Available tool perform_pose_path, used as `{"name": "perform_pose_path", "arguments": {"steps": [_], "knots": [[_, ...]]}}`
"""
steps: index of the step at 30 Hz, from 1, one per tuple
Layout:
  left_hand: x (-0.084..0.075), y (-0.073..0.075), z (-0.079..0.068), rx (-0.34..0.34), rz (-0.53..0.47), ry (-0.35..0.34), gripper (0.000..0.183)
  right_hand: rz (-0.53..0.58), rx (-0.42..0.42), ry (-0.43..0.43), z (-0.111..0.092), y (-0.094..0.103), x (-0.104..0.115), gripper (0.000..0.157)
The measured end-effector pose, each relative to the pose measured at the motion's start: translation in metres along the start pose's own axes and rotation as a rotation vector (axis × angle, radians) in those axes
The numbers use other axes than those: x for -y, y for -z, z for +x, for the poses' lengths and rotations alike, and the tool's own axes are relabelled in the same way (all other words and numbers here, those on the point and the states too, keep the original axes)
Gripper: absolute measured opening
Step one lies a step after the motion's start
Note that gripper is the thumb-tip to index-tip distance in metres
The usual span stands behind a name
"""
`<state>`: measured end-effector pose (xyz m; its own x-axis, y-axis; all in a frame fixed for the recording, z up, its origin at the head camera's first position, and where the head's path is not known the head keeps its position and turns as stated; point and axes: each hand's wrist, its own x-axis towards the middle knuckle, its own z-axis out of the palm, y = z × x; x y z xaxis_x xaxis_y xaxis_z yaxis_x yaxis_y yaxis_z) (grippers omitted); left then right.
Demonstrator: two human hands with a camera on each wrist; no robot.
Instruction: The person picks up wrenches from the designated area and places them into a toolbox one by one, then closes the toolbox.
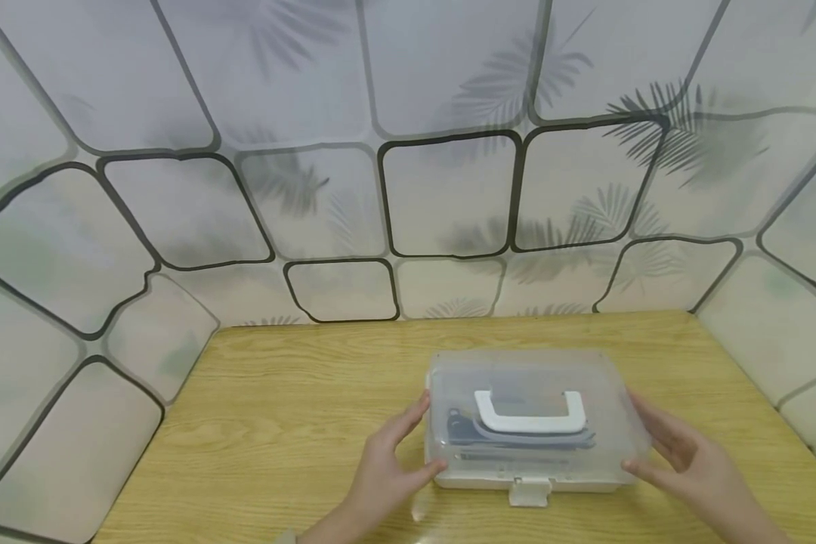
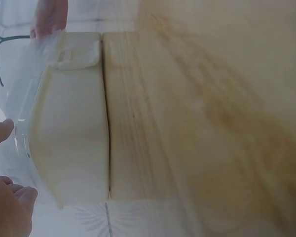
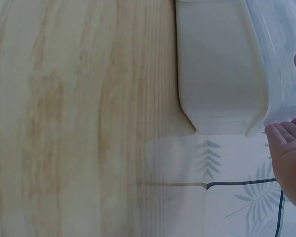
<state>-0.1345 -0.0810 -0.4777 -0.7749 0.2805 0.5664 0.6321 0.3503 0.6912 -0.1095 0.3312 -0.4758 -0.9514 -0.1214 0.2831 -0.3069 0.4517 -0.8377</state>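
Observation:
A storage box (image 1: pixel 530 370) with a clear lid, a white base and a white carry handle (image 1: pixel 533 421) stands on the wooden table. Through the lid, dark and blue items show, too blurred to name. At the front is a white latch (image 1: pixel 530 493); whether it is fastened I cannot tell. My left hand (image 1: pixel 387 461) holds the box's left end, thumb at the front corner and fingers along the side. At the opposite end, my right hand (image 1: pixel 693 461) grips likewise, its thumb on the front corner of the lid (image 3: pixel 281 64). The white base (image 2: pixel 71 133) fills much of the left wrist view.
Wood-grain tabletop (image 1: pixel 279 423) stretches left of the box and behind it. Patterned wall covering (image 1: pixel 449 196) with dark outlines and leaf prints encloses the back and both sides of the table.

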Motion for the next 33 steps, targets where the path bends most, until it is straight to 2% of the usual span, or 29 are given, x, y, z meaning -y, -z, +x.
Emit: {"name": "perform_pose_path", "arguments": {"steps": [6,15,20,29,33], "knots": [[0.0,-0.002,0.0,-0.003,0.018,0.001,0.08,-0.013,-0.005,0.003,0.004,-0.002,-0.004,0.089],[0.0,-0.004,0.002,-0.008,0.013,0.016,0.084,-0.047,-0.03,0.145,0.005,-0.011,-0.005,0.101],[0.0,-0.005,0.002,-0.011,0.031,0.014,0.087,-0.07,-0.031,0.185,0.006,-0.012,-0.003,0.104],[-0.004,-0.003,0.004,0.009,0.187,0.091,0.089,-0.152,-0.045,0.144,0.007,-0.008,-0.002,0.104],[-0.006,-0.001,0.006,0.024,0.252,0.08,0.089,-0.23,-0.062,0.129,0.009,-0.006,-0.001,0.106]]}}
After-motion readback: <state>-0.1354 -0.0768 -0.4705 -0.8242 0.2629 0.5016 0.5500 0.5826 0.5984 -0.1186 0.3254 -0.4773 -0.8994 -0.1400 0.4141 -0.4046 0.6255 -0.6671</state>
